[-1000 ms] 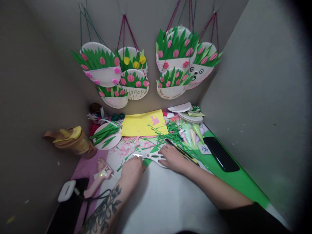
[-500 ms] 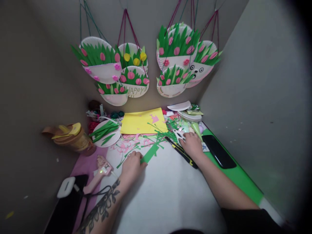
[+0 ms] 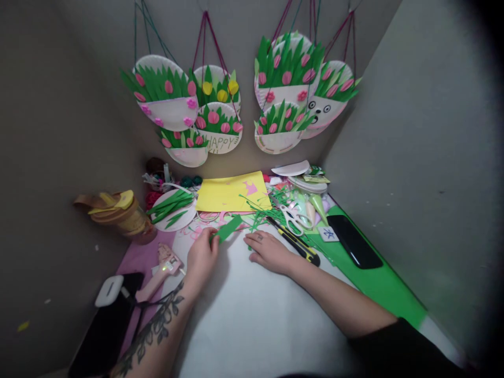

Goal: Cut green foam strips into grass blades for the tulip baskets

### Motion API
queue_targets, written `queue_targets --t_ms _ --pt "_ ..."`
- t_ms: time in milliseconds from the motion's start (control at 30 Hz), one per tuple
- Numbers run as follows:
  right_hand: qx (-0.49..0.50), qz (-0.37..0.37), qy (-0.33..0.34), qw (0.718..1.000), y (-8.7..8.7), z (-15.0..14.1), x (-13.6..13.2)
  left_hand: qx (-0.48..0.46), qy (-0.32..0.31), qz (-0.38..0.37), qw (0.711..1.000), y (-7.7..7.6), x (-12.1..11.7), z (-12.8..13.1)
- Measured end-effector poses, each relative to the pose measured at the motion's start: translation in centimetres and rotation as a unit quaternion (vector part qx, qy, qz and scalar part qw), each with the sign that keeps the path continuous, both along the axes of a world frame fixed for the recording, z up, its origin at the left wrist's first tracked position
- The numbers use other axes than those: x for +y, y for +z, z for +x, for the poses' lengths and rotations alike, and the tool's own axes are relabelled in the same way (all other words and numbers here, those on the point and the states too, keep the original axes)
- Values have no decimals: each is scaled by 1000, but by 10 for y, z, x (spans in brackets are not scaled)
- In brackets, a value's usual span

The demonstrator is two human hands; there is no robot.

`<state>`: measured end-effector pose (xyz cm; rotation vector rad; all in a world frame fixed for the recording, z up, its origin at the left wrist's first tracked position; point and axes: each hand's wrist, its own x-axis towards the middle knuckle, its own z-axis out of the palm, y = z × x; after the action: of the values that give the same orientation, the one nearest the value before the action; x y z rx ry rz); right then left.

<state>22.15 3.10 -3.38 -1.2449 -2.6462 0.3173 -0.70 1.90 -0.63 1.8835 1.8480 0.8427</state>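
My left hand (image 3: 202, 256) pinches a strip of green paper (image 3: 230, 229) by its near end, holding it slanted up to the right over the white work surface (image 3: 260, 315). Palm down, my right hand (image 3: 270, 252) rests on that surface with its fingers stretched out to the left. Its fingertips touch the edge of some thin green paper scraps (image 3: 258, 214). Beyond it lie white-handled scissors (image 3: 292, 220), which no hand touches. A black and yellow utility knife (image 3: 295, 242) lies slanted just above my right wrist.
Yellow paper (image 3: 220, 194) lies at the back, beside a white paper plate (image 3: 185, 220) with green leaf cut-outs. A pink glue gun (image 3: 159, 275) and a cup (image 3: 122, 215) stand left; a black phone (image 3: 354, 241) lies right. Decorated plate baskets (image 3: 167, 110) hang on the wall.
My right hand has let go of the scissors and moved left and nearer, onto the white surface. My left hand has shifted slightly left and lifted the green strip off the scraps.
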Motion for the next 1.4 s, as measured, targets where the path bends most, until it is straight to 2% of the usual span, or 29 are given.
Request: queue_targets --t_ms 67,167,333,433,500,600,700,933,1033,1133,1267,1400 --pt "-13 5 -33 999 -4 2 8 -79 -9 34 996 -5 3 -1" --pt "-25 16 -90 995 -7 10 21 -152 -19 7 988 -11 5 2" --pt "-15 50 -140 989 -11 29 36 -124 -49 -41 990 -16 15 9" --pt "47 90 -157 982 -14 37 37 -105 -74 -49 990 -19 25 15" --pt "109 144 -154 971 -14 37 32 -97 -84 -52 990 -21 29 19" --pt "159 230 -111 954 -11 30 17 -88 -88 -43 991 -27 32 22" --pt "135 285 -75 946 -8 18 3 -81 -91 -30 992 -31 32 22" --pt "97 372 -87 919 -4 3 -4 -72 -72 -45 994 -25 32 15" --pt "81 368 -70 924 -7 4 0 -74 -82 -61 992 -22 33 14" --pt "61 333 -56 939 -10 5 7 -71 -88 -74 991 -24 33 14" --pt "52 272 -48 960 -13 1 12 -55 -76 -78 993 -27 36 10" --pt "80 173 -22 981 -16 -5 13 -34 -48 -72 996 -28 39 2"
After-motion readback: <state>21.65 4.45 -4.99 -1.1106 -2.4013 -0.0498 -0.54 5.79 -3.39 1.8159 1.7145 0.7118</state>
